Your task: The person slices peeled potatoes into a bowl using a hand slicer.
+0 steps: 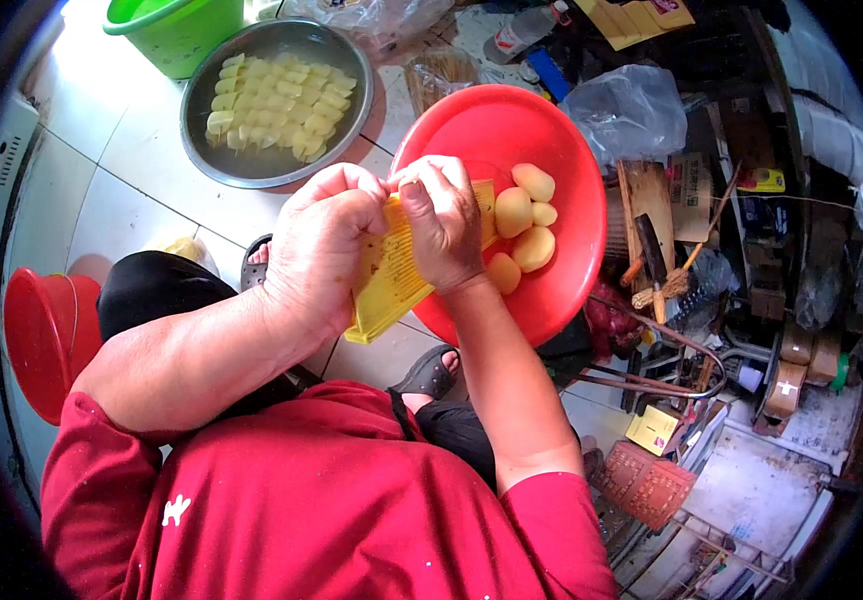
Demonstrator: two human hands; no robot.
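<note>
A yellow grooved plastic board (390, 265) slants between my hands, its lower end near my lap and its upper end over the red basin (577, 270). At its left edge my left hand (327, 235) is closed, thumb bent on top. Over the board's upper part lies my right hand (442, 215), fingers curled and thumb pressed in. The fingertips of both hands meet at the top; anything pinched there is hidden. Several peeled potatoes (514, 212) lie in the red basin, just right of my right hand.
A metal basin (192, 135) holds rows of pale slices (282, 105) in liquid. Behind it stands a green bucket (177, 45); a red bucket (52, 335) is at left. Plastic bags (627, 110), a bottle (522, 35) and cluttered shelving (752, 480) line the right. My sandalled feet are below.
</note>
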